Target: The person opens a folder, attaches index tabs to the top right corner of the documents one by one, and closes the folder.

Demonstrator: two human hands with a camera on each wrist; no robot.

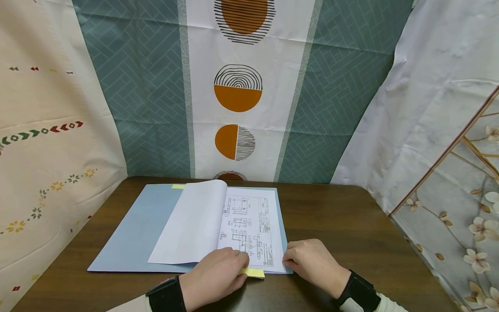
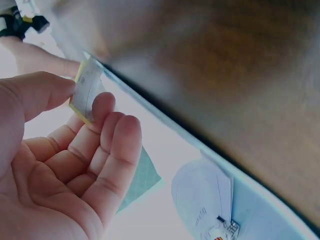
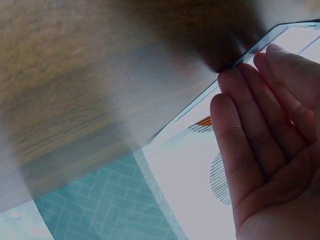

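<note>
A light blue folder (image 1: 124,242) lies spread on the brown table, holding loose white sheets. The top sheet (image 1: 191,225) is turned over to the left and bulges along its fold. Beneath it on the right is a printed technical drawing (image 1: 249,216). At the front edge my left hand (image 1: 218,273) pinches a yellow tab (image 1: 254,273); in the left wrist view the tab (image 2: 87,87) sits between thumb and fingers. My right hand (image 1: 312,262) rests at the folder's lower right corner, its fingertips (image 3: 232,80) touching the edge, fingers fairly straight in the right wrist view.
A second yellow tab (image 1: 178,186) shows at the folder's far edge. The wooden table (image 1: 331,216) extends to the right of the folder. Patterned cloths hang around it: a teal and white one (image 1: 156,86) behind, a cream one (image 1: 50,143) left, a floral one (image 1: 448,195) right.
</note>
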